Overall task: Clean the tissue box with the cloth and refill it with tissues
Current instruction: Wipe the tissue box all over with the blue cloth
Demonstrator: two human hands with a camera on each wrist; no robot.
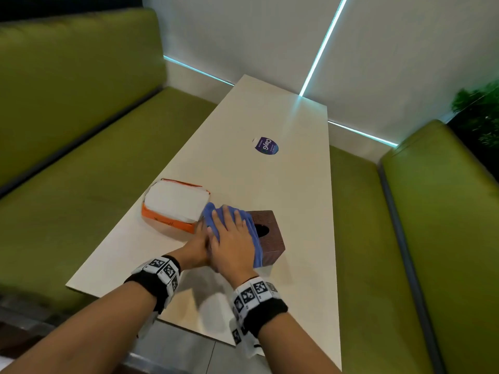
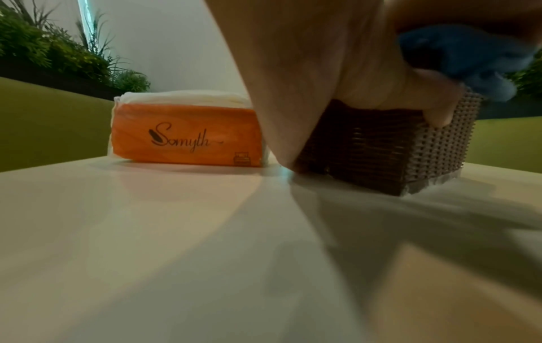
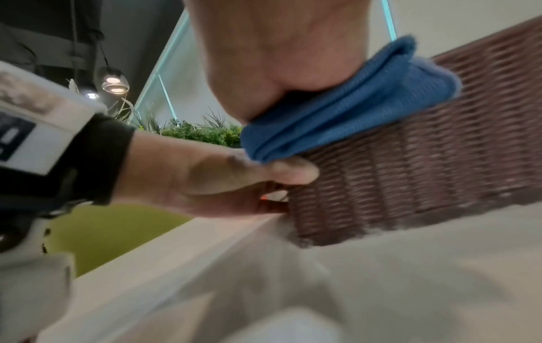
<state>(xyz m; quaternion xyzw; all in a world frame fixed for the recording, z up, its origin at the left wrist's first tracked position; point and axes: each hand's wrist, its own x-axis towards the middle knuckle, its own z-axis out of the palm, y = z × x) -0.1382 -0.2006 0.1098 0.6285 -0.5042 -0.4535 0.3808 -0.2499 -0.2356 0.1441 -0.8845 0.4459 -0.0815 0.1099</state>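
Benches: green padded seating runs along both long sides of the table, with a white wall and thin light strips behind.
Table: a long pale tabletop carries everything here; a round purple sticker lies flat on it, well apart from the work and farther from the person.
Plants: green foliage stands behind the bench backs, seen from both wrist views.
Tissue pack: an orange pack of white tissues, torn open on top, lies on the table just beside the box on its left; the side facing the person reads "Somyth".
Tissue box: a brown woven tissue box sits upright on the table near the person — its dark oval opening shows on top, to the right of the cloth.
Cloth: a folded blue cloth is spread over the left part of the box top and hangs down the near side.
Right hand: the right hand lies flat on the cloth with fingers straight and slightly spread, pressing it onto the box top; it curls round nothing.
Left hand: the left hand is at the box's near left corner, partly hidden under the right hand in the head view — the wrist views show its thumb on the near woven side and fingers going round the left side, so it holds the box.
Wristbands: each wrist wears a black band with black-and-white square markers.
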